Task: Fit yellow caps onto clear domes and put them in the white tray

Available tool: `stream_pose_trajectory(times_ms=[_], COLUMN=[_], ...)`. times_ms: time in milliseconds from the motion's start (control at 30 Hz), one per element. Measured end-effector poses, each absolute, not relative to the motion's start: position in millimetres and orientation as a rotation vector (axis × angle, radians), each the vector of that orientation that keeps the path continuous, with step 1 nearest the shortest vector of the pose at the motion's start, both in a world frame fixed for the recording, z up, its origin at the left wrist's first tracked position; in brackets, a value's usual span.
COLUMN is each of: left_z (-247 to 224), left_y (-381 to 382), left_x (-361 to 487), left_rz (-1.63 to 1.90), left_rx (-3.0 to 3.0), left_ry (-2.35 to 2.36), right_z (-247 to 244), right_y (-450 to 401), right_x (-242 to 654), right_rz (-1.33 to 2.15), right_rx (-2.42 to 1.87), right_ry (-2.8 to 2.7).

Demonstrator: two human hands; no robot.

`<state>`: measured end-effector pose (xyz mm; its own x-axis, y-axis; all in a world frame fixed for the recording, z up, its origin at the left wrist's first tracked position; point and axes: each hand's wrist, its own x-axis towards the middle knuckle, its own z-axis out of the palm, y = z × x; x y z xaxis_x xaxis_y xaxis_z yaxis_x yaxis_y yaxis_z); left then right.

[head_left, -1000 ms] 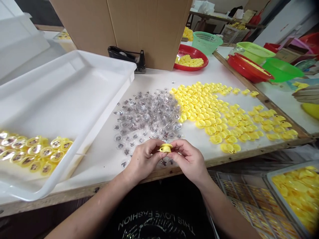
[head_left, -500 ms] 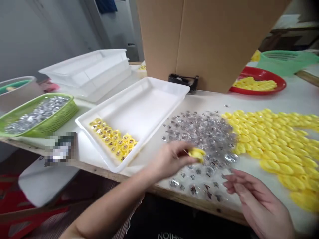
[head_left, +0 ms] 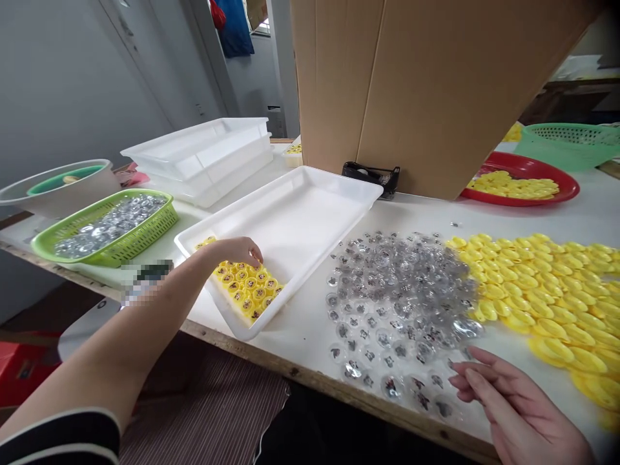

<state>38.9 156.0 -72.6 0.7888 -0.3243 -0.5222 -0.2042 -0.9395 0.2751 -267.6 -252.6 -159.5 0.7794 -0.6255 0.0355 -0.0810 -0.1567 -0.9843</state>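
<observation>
My left hand [head_left: 242, 250] reaches into the white tray [head_left: 334, 234], over rows of yellow round pieces [head_left: 249, 284] with printed clear centres. Its fingers curl downward, and whatever they hold is hidden by the hand. Near the table's front edge, my right hand [head_left: 518, 400] is closed, thumb against the fingers. A small greyish bit shows at its fingertips, too unclear to name. Left of that hand, clear discs with small printed figures [head_left: 402, 290] spread across the table. Beyond it lie many yellow oval-looking caps [head_left: 527, 281].
A green basket [head_left: 150, 236] of clear discs stands at left, before stacked white trays [head_left: 203, 161] and a white bowl [head_left: 92, 181]. Behind are a large cardboard box [head_left: 416, 97], a black tape dispenser [head_left: 372, 177], a red dish [head_left: 569, 184] and a pale green basket [head_left: 566, 145].
My left hand has moved left from above the clear discs into the white tray; the yellow piece it held is now out of sight. My right hand keeps its pinch. The view has shifted.
</observation>
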Motion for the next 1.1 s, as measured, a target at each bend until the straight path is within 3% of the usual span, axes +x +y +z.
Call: stream_pose_trajectory(times_ms=[300,467,600,733,867,1100], left_z=[-67.1,-58.6,-38.4,-29.7,-45.0,-81.0], left_y=[155.8,130.1,54.7,-37.4,-111.8,-229.2], left_x=[20.5,20.6,-2.6,-52.6,-93.8,-130.1], left_rz=[-0.704,-0.185,0.064,-0.103,-0.258,-0.133], left_rx=[2.815,2.988,2.856,2.561,2.269,2.281], left_ry=[-0.620,-0.529,-0.722,-1.099,-1.395,-1.633], right_z=[-155.2,-140.6,-134.1,-133.4,-135.9,-139.0], right_y=[-261.9,-280.5,-282.9,-275.1,-270.2,-265.2], right_x=[-272.9,-275.4,-266.3,-257.4,-259.3,-263.4], right_rz=[-0.443,-0.414,-0.274,-0.092,-0.148,-0.197], right_rx=[-1.741,-2.194,-2.543,-2.707,-2.680,-2.698], right_ry=[0.580,0.448,0.356,0.388,0.273,0.129])
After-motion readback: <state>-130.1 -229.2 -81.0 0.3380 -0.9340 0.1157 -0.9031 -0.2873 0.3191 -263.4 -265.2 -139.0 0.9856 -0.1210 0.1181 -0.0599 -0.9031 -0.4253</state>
